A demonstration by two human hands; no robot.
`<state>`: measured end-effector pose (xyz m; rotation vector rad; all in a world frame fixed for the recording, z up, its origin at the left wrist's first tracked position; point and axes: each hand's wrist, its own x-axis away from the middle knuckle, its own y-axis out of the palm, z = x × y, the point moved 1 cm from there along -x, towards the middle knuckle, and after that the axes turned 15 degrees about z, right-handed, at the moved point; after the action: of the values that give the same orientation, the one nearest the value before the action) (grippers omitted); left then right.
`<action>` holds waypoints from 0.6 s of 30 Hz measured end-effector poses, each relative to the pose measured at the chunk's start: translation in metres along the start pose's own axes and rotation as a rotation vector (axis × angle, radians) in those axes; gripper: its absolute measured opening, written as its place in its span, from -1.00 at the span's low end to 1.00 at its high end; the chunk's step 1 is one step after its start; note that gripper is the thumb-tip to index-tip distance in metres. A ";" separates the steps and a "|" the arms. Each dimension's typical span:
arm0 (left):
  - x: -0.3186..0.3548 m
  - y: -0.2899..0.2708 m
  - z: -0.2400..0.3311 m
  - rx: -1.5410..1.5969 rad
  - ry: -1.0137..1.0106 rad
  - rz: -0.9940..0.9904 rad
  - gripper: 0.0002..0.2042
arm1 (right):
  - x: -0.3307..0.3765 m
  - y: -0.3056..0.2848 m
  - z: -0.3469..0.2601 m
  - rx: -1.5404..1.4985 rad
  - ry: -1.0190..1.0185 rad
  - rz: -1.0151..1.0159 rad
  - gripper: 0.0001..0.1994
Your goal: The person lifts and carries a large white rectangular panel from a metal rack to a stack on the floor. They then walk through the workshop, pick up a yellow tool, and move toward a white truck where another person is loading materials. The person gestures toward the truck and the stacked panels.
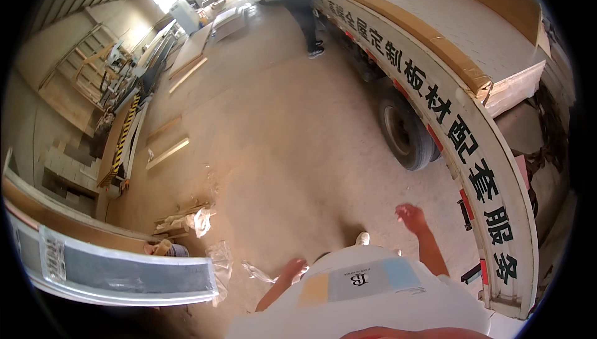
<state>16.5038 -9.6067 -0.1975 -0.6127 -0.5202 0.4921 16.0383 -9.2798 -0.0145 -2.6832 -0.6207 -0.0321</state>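
Note:
My right hand (410,217) hangs in front of me at the right, below the truck's rear wheel (402,129). Its fingers are loosely bent and somewhat apart, with nothing seen in them. Beside the left edge of my white printed shirt (373,301) is my left hand (295,269). Its fingers are too blurred and covered to make out. Crumpled clear plastic film (259,272) shows right by the left wrist; whether the hand touches it is unclear.
A flatbed truck's white side panel (454,115) curves along the right, with cardboard-edged boards (429,3) on its bed. Near its front stands a person (301,9) in dark clothes. Wood strips (168,153) and scrap wrapping (186,222) lie at left; a film-wrapped panel (137,277) is lower left.

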 end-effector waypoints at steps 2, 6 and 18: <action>-0.045 -0.002 0.052 0.246 -0.245 -0.079 -0.73 | -0.047 -0.014 -0.058 0.001 -0.038 0.085 -0.82; -0.137 -0.020 0.117 0.512 -0.608 0.018 -0.76 | -0.127 -0.053 -0.134 -0.052 -0.133 0.248 -0.85; -0.456 -0.028 0.071 -0.039 0.365 -0.264 -0.89 | -0.203 -0.134 -0.271 -0.063 -0.360 0.903 -0.83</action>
<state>16.1221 -9.8579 -0.2692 -0.6430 -0.2575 0.1142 15.8152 -9.3543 0.2634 -2.7914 0.5487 0.6825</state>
